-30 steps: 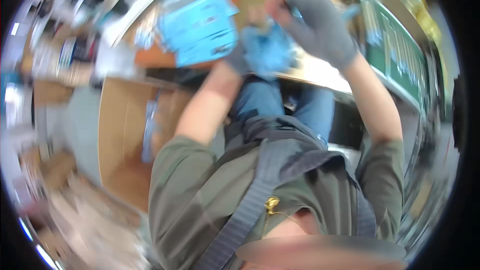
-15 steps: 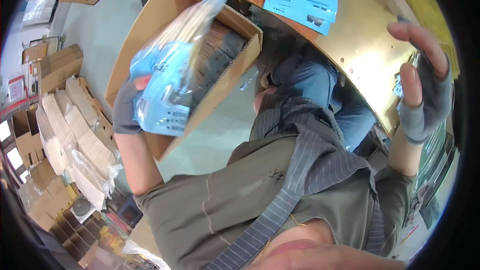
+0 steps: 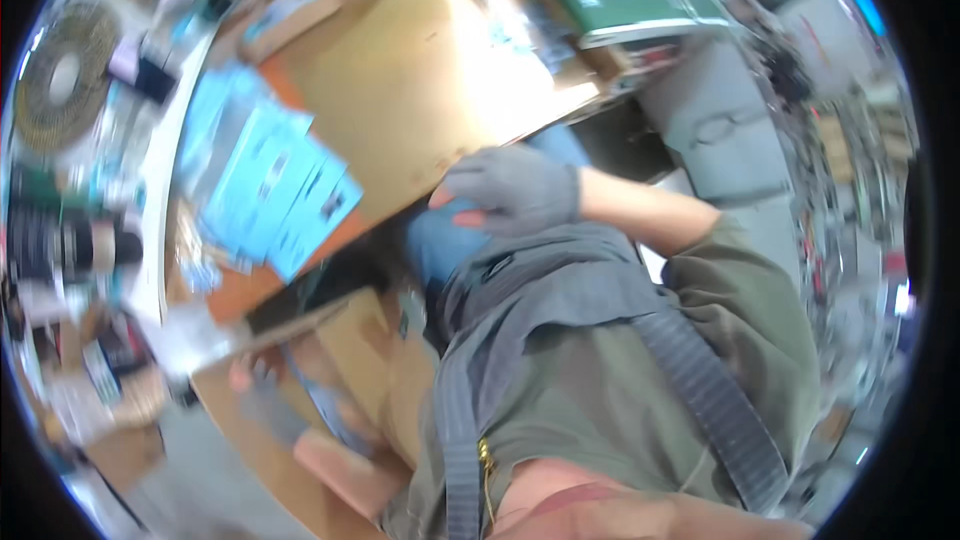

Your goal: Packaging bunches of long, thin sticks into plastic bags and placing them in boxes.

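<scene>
My left hand (image 3: 272, 410), in a grey fingerless glove, is over the open cardboard carton (image 3: 225, 390) at the lower left. Motion smears its fingers, and no packet shows in it. Bluish plastic-wrapped contents (image 3: 335, 405) lie in the carton beside my left forearm. My right hand (image 3: 515, 190), gloved the same way, is above my lap at the table's near edge. Its fingers curl loosely inward, with no held thing visible. Flat light-blue printed bags (image 3: 265, 185) overlap on the table's left part, nearest to neither hand.
The wooden table (image 3: 370, 70) spans the top centre, with glare on its right. A white-edged surface (image 3: 165, 170) at left carries a round brown coil (image 3: 65, 80) and assorted goods. Behind the table stands a green-edged stack (image 3: 640, 5). Grey panels (image 3: 735, 130) stand at right.
The view has swung right, so the table and carton appear further left. My left hand no longer visibly holds the blue bag of sticks. My right hand has come in towards my lap, fingers now curled.
</scene>
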